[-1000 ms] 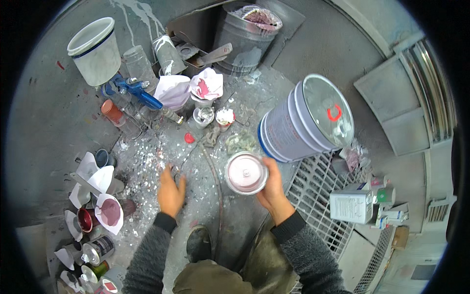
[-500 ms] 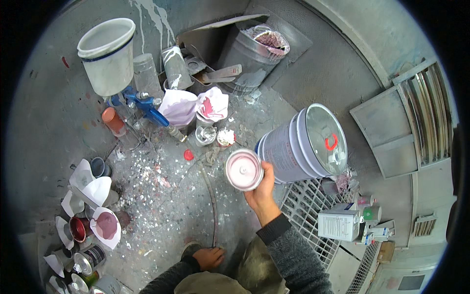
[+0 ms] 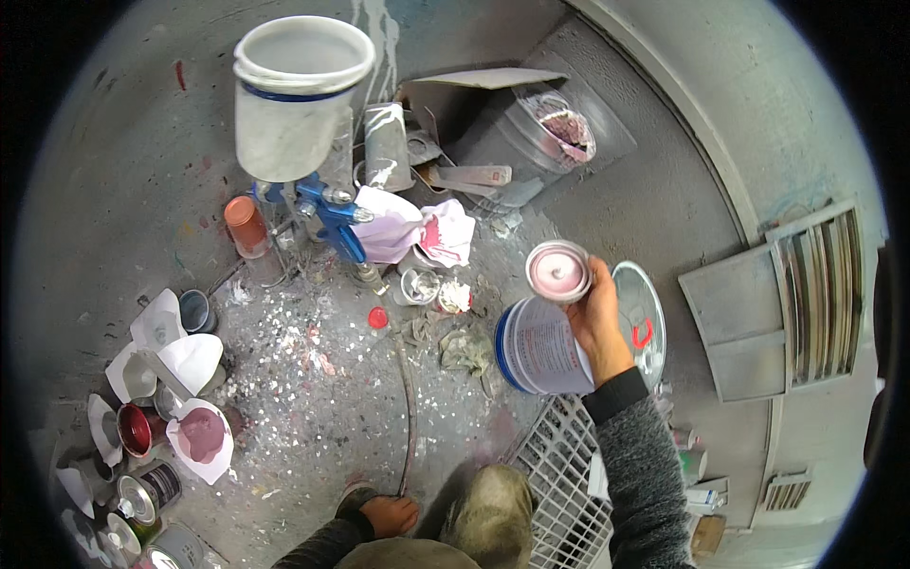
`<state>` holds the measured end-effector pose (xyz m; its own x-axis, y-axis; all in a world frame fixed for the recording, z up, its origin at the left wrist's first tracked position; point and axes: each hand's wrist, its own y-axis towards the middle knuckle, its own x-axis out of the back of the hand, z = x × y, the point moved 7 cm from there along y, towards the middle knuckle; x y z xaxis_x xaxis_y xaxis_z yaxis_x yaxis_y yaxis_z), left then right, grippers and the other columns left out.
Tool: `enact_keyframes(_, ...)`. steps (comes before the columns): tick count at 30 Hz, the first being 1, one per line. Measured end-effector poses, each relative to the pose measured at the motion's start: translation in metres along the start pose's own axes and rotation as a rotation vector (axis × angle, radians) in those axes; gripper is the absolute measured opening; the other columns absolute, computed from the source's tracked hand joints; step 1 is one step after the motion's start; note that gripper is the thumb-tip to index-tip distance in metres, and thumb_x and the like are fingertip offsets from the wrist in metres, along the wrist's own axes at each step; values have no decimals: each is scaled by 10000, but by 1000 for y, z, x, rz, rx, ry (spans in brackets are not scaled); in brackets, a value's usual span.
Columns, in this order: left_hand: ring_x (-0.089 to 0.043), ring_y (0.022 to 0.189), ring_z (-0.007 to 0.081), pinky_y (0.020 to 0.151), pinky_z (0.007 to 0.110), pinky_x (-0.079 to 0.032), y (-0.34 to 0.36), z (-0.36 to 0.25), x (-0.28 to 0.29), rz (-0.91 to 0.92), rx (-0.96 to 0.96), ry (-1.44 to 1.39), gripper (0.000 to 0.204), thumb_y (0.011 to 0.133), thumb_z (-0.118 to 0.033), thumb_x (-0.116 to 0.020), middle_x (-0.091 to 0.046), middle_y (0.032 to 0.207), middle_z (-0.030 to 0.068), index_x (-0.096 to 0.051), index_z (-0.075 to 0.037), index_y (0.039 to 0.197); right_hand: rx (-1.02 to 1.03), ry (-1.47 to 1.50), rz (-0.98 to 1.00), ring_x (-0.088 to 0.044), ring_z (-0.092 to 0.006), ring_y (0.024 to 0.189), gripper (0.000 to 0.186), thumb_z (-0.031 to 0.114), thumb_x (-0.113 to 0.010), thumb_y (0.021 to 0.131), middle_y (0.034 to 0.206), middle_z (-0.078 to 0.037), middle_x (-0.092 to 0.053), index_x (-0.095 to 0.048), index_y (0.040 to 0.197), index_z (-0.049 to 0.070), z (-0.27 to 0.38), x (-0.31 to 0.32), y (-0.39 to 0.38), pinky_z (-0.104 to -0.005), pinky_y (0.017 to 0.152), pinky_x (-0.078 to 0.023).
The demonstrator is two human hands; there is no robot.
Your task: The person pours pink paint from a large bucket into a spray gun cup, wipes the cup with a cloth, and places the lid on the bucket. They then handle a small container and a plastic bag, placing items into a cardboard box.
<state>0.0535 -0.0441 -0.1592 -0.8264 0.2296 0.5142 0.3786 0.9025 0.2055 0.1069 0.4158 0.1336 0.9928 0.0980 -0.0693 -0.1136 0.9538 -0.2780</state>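
Observation:
My right hand is closed around the rim of a round white lid, stained pink inside, with a small nub at its centre. This hand is over the large white and blue pail and hides part of it. Low in the view my left hand is curled beside my shoe, at the near end of a dark hose; what its fingers hold, if anything, is hidden. Left of the lid stands a blue spray gun carrying a big translucent cup with an uncovered top.
Paper strainers and small cups sit beside the gun. Tins and cups with paper strainers, one holding pink paint, crowd the left. At the back are a lined metal bucket and stirring sticks. A white grating lies at lower right.
My right hand has carried the lid up and to the right, over the pail. The whole view has shifted, so the spray gun and its cup appear further right. My left hand stays low beside the hose.

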Motion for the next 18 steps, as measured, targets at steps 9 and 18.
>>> enact_keyframes(9,-637,579,312,492,446,-522,-2,6,-13,35,-10,-10,189,965,-252,-664,-564,757,113,-621,-81,896,263,-455,191,-679,-188,1023,453,351,-658,984,1119,-106,-727,-709,1231,-25,72,-150,108,-337,897,-519)
enact_keyframes(18,-676,634,342,537,469,-559,-3,1,-2,-6,13,-94,205,983,-276,-640,-594,841,129,-620,-73,1005,549,-801,356,-707,-160,828,517,264,-751,924,1044,-110,-760,-662,1348,-18,56,-233,148,-309,758,-553)
